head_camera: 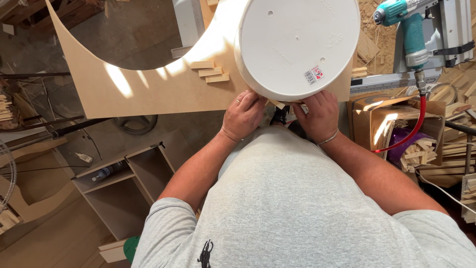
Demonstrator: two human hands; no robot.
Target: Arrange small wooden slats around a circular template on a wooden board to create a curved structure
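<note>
A large white plastic bucket (297, 44) lies upside down on a curved brown fibreboard panel (148, 89), its base facing up. My left hand (243, 116) and my right hand (320, 114) are at the bucket's near rim. Between them they pinch a small wooden block (276, 104) against the rim. The fingertips are partly hidden under the bucket's edge. Three more small wooden blocks (210, 72) lie on the panel left of the bucket.
A teal pneumatic nailer (411, 30) with a red hose (416, 124) rests at the right. An open cardboard box (386, 119) and wood offcuts (421, 154) stand beneath it. An open cabinet carcass (124, 183) sits on the floor at the lower left.
</note>
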